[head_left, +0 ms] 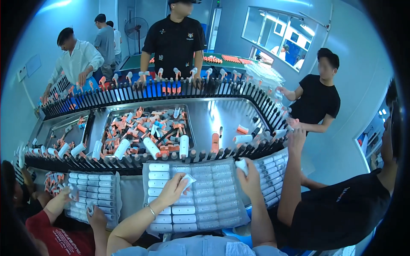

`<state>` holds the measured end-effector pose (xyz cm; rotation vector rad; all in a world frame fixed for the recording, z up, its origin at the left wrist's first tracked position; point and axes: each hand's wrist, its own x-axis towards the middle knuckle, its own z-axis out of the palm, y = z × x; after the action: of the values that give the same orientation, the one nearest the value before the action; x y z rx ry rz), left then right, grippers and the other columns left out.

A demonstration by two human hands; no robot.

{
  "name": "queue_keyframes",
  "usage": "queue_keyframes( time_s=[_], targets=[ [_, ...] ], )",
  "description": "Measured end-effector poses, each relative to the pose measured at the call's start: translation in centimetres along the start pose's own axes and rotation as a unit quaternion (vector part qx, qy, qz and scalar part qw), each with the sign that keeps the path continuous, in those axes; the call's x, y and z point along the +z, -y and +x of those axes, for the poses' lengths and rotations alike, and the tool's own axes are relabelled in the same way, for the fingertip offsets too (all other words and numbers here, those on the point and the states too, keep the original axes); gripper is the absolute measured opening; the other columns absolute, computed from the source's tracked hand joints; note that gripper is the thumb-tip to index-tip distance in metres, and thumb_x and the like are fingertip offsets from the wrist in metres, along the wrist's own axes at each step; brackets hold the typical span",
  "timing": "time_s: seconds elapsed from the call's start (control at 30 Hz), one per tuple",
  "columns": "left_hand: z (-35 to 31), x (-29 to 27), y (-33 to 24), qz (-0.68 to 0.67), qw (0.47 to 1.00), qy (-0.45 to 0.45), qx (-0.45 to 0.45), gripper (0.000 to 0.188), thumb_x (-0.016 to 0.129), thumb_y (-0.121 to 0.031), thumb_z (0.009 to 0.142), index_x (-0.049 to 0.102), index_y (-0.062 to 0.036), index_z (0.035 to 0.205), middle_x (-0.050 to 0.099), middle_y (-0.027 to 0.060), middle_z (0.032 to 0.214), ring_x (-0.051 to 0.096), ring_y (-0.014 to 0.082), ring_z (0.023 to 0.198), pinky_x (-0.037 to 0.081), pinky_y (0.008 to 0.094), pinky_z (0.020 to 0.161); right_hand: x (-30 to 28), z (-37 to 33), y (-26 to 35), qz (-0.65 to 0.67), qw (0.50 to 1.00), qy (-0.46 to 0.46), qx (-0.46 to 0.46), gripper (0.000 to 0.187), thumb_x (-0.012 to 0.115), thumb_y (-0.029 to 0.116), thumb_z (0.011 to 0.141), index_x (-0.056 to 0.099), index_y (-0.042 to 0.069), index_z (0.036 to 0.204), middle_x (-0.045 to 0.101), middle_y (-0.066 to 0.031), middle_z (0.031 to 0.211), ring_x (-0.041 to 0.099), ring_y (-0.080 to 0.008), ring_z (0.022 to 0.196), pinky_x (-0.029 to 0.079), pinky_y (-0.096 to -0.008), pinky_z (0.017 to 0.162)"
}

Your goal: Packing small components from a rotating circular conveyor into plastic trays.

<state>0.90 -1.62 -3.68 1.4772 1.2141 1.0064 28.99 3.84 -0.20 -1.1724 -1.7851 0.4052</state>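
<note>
In front of me lies a see-through plastic tray (215, 194) with rows of oblong pockets. White oblong casings (159, 168) fill its left column and several pockets of the second column at the near end. My left hand (171, 191), a bracelet on its wrist, is over the tray with its fingers closed on a white folded wipe (187, 181). At the tray's upper right corner, my right hand (250, 176) grips a white rounded casing (242, 165); the fingers partly cover it.
Beyond the tray runs a black slotted rack (128, 166) holding white and orange handheld parts. A metal bin (147, 128) behind it holds a pile of orange, white and grey parts. Co-workers sit close on both sides, with similar trays (94, 192); others stand across the line.
</note>
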Motion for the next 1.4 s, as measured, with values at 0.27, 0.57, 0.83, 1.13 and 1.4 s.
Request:
queue_keyframes(
  time_s=[0.27,0.57,0.83,1.13,1.4],
  targets=[
    [0.2,0.0,0.4,-0.003,1.0,0.003,0.004,0.033,0.053,-0.027,0.091,0.05,0.001,0.109,0.063,0.0092,0.076,0.063,0.0143,0.065,0.049,0.0264,0.06,-3.9,7.6,-5.3,-0.261,0.96,-0.053,-0.086,0.041,0.06,0.001,0.073,0.051,-0.002,0.113,0.054,-0.0203,0.112,0.047,-0.0379,0.109,0.037,-0.0423,0.093],
    [0.4,0.4,0.4,-0.015,1.0,0.009,-0.004,0.032,0.054,-0.025,0.09,0.051,0.0013,0.108,0.063,0.0093,0.076,0.063,0.0138,0.065,0.049,0.0256,0.059,2.0,13.0,-7.5,-0.27,0.932,0.243,-0.01,0.041,0.055,0.029,0.082,0.051,0.002,0.112,0.062,-0.0225,0.087,0.06,-0.0391,0.082,0.046,-0.0482,0.072],
    [-0.2,0.3,-0.2,-0.031,0.999,0.003,-0.028,0.027,0.053,-0.022,0.091,0.051,0.0,0.106,0.063,0.0075,0.075,0.062,0.0117,0.065,0.047,0.0248,0.061,8.8,11.9,-2.7,-0.287,0.948,0.132,-0.018,0.048,0.051,0.049,0.085,0.059,0.002,0.082,0.063,-0.0186,0.07,0.063,-0.0351,0.067,0.049,-0.0468,0.061],
    [1.5,0.6,0.0,-0.147,0.987,-0.059,-0.014,0.02,0.045,-0.018,0.095,0.047,0.0003,0.103,0.059,0.0067,0.076,0.056,0.0115,0.066,0.046,0.0251,0.062,9.9,8.9,1.3,-0.167,0.974,0.129,-0.087,0.037,0.058,0.027,0.084,0.048,-0.001,0.107,0.057,-0.022,0.09,0.056,-0.0383,0.084,0.047,-0.0433,0.073],
    [1.2,0.0,1.4,-0.258,0.958,-0.119,-0.03,0.024,0.044,-0.025,0.096,0.045,-0.0029,0.106,0.056,0.0062,0.081,0.054,0.0132,0.067,0.047,0.0273,0.061,6.8,-1.8,7.2,-0.049,0.923,0.362,-0.123,0.018,0.062,0.022,0.077,0.062,0.005,0.082,0.057,-0.0137,0.081,0.057,-0.0305,0.084,0.047,-0.0403,0.075]
  ],
)
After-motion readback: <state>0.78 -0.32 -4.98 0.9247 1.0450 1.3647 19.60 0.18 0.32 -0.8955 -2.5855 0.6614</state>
